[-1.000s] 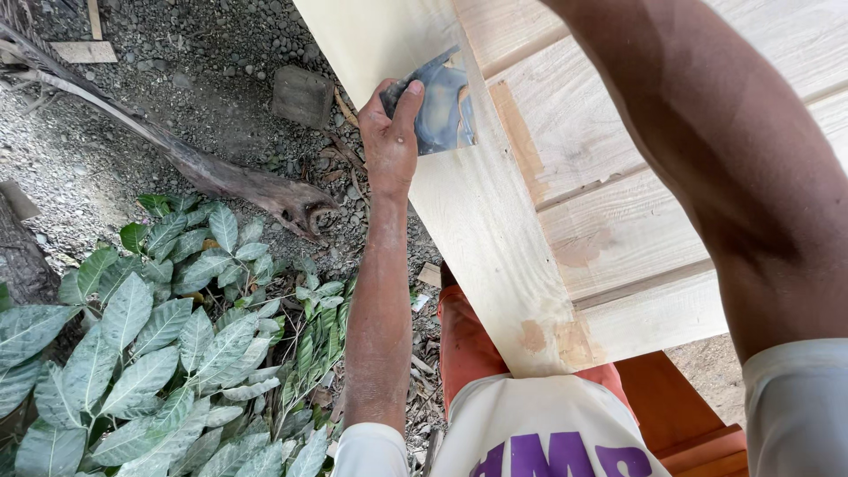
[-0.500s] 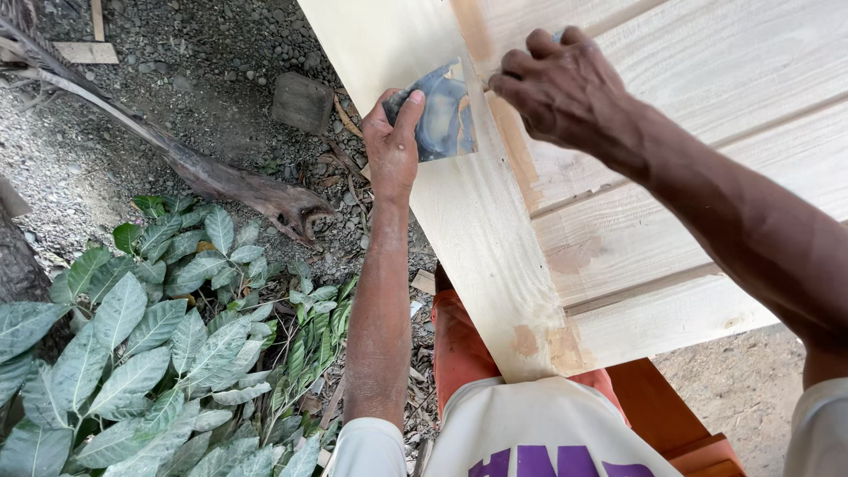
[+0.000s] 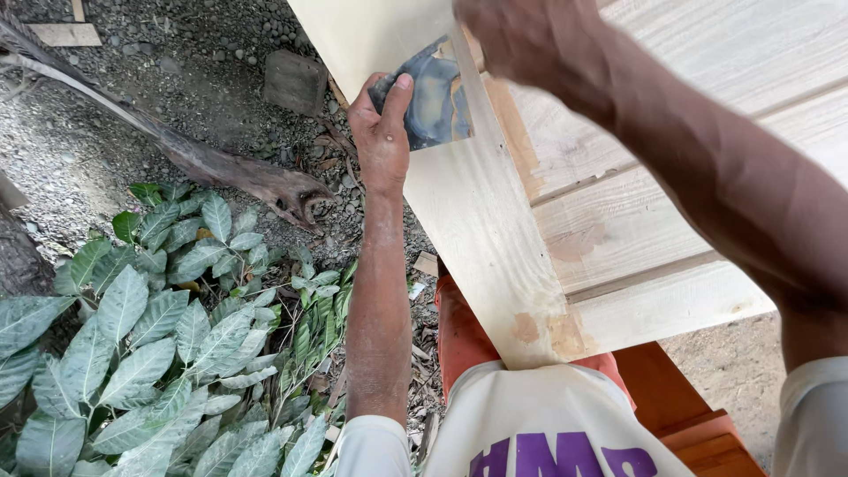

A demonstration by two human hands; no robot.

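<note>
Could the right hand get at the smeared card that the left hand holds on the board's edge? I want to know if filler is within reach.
Probably yes. The right hand is blurred but sits just beside the card, which the left hand holds against the board, and nothing lies between them.

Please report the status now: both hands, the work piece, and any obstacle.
Left hand holds blue-grey pad against wooden panel edge. Right hand at panel top, blurred, grip unclear. Nothing in the way.

I saw the pale wooden plank panel (image 3: 618, 221) right of the leafy green branch (image 3: 150, 336), the grey stone block (image 3: 294, 81) on gravel behind.
</note>
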